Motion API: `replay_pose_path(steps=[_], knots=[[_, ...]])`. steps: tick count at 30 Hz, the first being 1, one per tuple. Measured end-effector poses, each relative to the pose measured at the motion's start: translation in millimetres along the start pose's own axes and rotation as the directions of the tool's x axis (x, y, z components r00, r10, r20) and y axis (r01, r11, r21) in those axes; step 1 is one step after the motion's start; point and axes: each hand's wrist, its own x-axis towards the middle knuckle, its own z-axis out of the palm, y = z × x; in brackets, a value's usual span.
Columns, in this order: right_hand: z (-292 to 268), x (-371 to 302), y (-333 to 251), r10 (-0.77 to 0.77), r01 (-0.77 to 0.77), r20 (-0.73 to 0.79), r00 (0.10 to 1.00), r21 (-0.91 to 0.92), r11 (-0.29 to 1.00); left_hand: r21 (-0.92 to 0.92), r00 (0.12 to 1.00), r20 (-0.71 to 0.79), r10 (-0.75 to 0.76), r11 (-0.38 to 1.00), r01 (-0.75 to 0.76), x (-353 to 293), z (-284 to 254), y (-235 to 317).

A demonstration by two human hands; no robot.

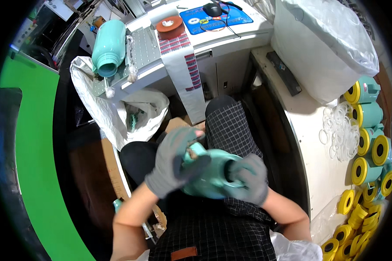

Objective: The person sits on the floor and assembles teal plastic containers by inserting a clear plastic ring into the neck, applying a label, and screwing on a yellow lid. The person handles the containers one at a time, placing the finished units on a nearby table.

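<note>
Evidently the left hand (175, 163) grips a teal container (207, 185) above the lap (231, 128), while the right hand (250, 179) curls at its mouth (228, 168); blur hides whether it pinches anything. Fitting or checking the opening seems underway, calling next for a steady hold. Rightward, white rings (346, 135) lie on the bench (308, 143).

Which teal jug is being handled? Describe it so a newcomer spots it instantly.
Start at the person's black checked clothing, bottom center. Just above, the gloved left hand holds a teal jug, with the right hand at its mouth. Unlike the yellow-ended jugs at right, its mouth is open; only it is held.
</note>
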Motion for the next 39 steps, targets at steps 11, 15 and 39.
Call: replay_pose_path(steps=[11,15,39], knots=[[-75.3,-73.3,-17.5,0.822,-0.857,0.487,0.295,0.516,0.002,-0.475,0.979,-0.033,-0.203,0.865,0.163,-11.5,42.9,-14.8],[-64.5,-91.4,-3.0,0.837,-0.655,-0.052,0.545,0.597,0.463,-0.726,0.770,-0.335,-0.542,0.670,0.155,96.8,23.0,-99.1],[-28.6,-79.8,17.7,0.568,-0.577,-0.223,0.792,0.029,0.816,-0.279,0.771,-0.567,-0.290,0.948,0.152,75.3,30.7,-96.5]])
